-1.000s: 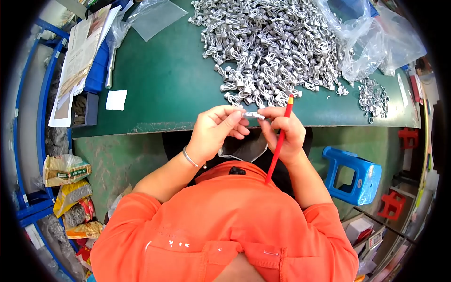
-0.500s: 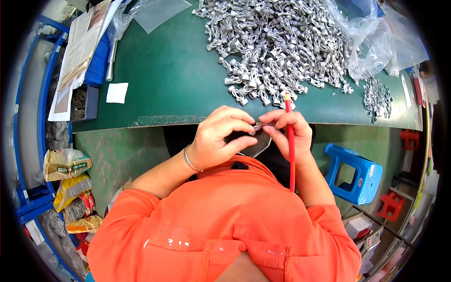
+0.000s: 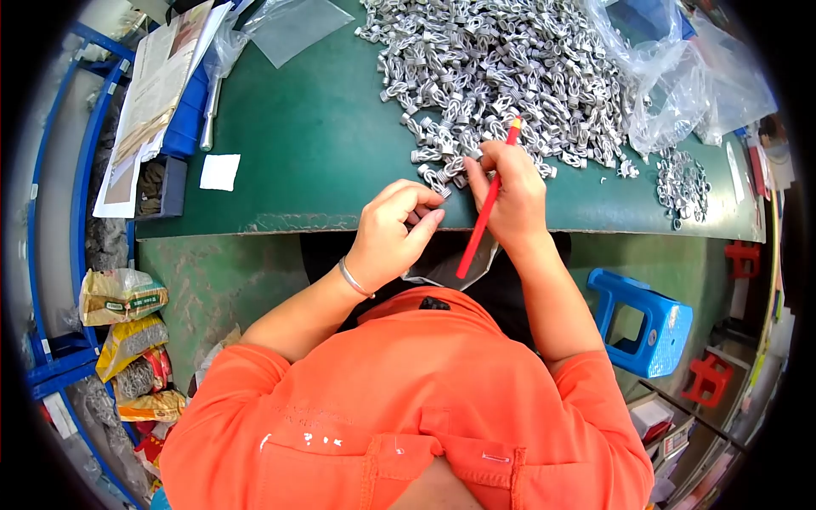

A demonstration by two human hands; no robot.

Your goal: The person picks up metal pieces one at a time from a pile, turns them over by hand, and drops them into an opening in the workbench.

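Observation:
My left hand (image 3: pixel 398 228) is at the table's front edge with its fingers curled and a small gap between thumb and index finger. Its fingertips are beside a grey looped metal part (image 3: pixel 436 181) at the near edge of the heap, and I see nothing clearly held in them. My right hand (image 3: pixel 514 191) holds a slim red pencil-like stick (image 3: pixel 478 240) with a yellow band near its upper end. The stick slants across the palm side, and the right fingertips reach the front of the heap of grey metal parts (image 3: pixel 510 68). Whether they also touch a part is hidden.
Clear plastic bags (image 3: pixel 671 85) and a small pile of metal rings (image 3: pixel 682 187) are on the right of the green table (image 3: pixel 297 144). A white paper square (image 3: pixel 220 172) is on the left, near papers (image 3: pixel 153 110). A blue stool (image 3: pixel 642 327) stands at right.
Both hands have parted and moved forward from in front of my chest to the heap's near edge. The small piece between my fingers is no longer visible. The red stick has tilted.

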